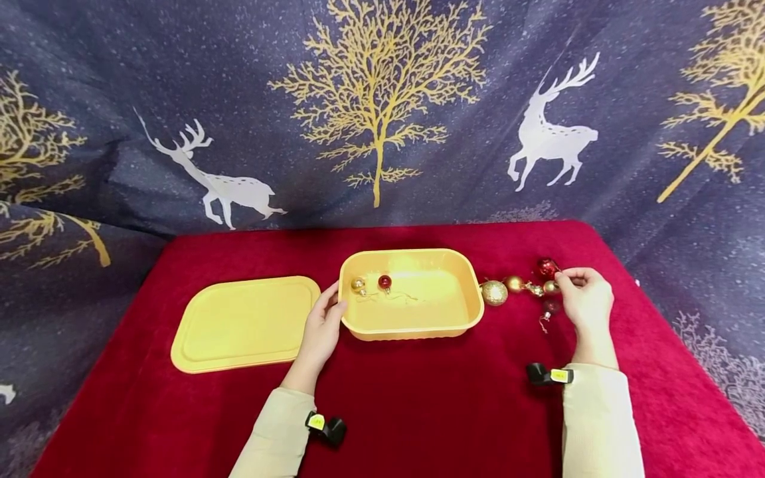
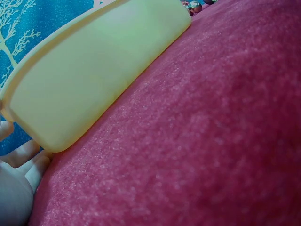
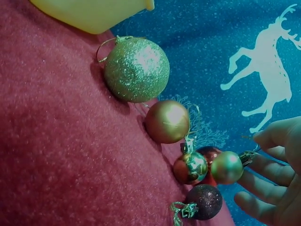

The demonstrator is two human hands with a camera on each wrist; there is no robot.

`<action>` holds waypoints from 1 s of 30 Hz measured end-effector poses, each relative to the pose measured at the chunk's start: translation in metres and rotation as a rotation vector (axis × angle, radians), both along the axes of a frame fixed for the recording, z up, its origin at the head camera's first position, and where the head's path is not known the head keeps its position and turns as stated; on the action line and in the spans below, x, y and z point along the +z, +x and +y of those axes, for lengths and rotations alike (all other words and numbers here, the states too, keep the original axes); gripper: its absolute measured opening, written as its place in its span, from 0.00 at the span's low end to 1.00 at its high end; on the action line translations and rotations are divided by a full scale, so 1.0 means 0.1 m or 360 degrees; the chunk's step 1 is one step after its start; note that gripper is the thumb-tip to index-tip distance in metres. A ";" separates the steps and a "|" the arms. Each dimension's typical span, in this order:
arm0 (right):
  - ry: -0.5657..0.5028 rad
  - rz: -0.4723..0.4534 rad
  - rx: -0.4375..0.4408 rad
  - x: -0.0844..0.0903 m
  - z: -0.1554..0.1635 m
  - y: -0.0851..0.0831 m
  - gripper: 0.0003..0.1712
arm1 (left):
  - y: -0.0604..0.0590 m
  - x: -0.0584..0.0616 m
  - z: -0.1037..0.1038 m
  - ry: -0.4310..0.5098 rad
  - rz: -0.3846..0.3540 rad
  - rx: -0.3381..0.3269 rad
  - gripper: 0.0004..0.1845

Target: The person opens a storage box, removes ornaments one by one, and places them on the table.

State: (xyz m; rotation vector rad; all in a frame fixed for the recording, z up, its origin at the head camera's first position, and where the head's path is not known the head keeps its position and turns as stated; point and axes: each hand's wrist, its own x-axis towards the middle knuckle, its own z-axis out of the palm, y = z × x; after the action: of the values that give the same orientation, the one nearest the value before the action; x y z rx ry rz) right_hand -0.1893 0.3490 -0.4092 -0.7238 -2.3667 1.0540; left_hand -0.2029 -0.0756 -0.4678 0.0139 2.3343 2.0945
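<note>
**Hands at the tray and the row of baubles**

Sleeves and wrist cameras sit nearest you; beyond them your 2 hands work on the red velvet cloth (image 1: 418, 398).

Left hand (image 1: 321, 332): it rests against the left end wall of the yellow plastic tray (image 1: 472, 312), thumb at the rim, fingers straight and relaxed along the wall. It steadies the tray and grips nothing. The left wrist view shows only the tray's outer wall and the fingertips beside it.

Right hand (image 1: 584, 297): its thumb and forefinger close on the hanger of a small gold bauble (image 3: 226, 167) at the right end of the row, other fingers loosely spread. The bauble looks barely lifted, if at all.

Row on the cloth, just right of the tray:
1. glitter gold bauble (image 3: 136, 69), close to the tray wall
2. matte gold bauble (image 3: 167, 121)
3. shiny red-gold bauble (image 3: 190, 167)
4. red bauble (image 1: 546, 269), behind the pinched one
5. dark glitter bauble (image 3: 204, 201), nearest you

Tray contents: 2 baubles, a gold one (image 1: 358, 285) and a red one (image 1: 385, 282), at the left end. The yellow lid (image 1: 242, 323) lies flat, left of the tray.

Step in hand, as judged: picking 1 bauble from the row to join the 2 in the tray. Your next move calls for a clean lift by the hanger, clear of the touching neighbours, then a carry left over the rim.
</note>
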 end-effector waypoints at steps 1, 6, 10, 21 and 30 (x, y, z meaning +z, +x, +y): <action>0.0010 -0.0008 0.0000 0.00 0.00 0.00 0.15 | 0.00 0.01 0.00 0.0003 0.0001 -0.0001 0.24; 0.0053 -0.0028 -0.0006 -0.01 0.02 -0.01 0.14 | 0.00 0.03 0.00 0.0009 0.0015 0.0006 0.25; 0.0072 -0.0044 0.0005 -0.02 0.03 -0.03 0.15 | 0.00 0.02 -0.01 -0.0001 0.0030 0.0021 0.25; 0.0127 -0.0118 0.0037 -0.04 0.03 -0.03 0.14 | 0.01 0.03 -0.04 -0.0002 -0.0027 0.0014 0.24; 0.0173 -0.0140 0.0026 0.03 -0.02 0.03 0.16 | 0.01 0.03 -0.01 0.0042 -0.0011 -0.0007 0.24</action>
State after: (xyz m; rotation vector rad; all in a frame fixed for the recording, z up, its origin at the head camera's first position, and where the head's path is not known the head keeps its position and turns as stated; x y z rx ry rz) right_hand -0.1867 0.3466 -0.4061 -0.7257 -2.4865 0.9092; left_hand -0.2015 -0.0763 -0.4645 0.0121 2.3010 2.1197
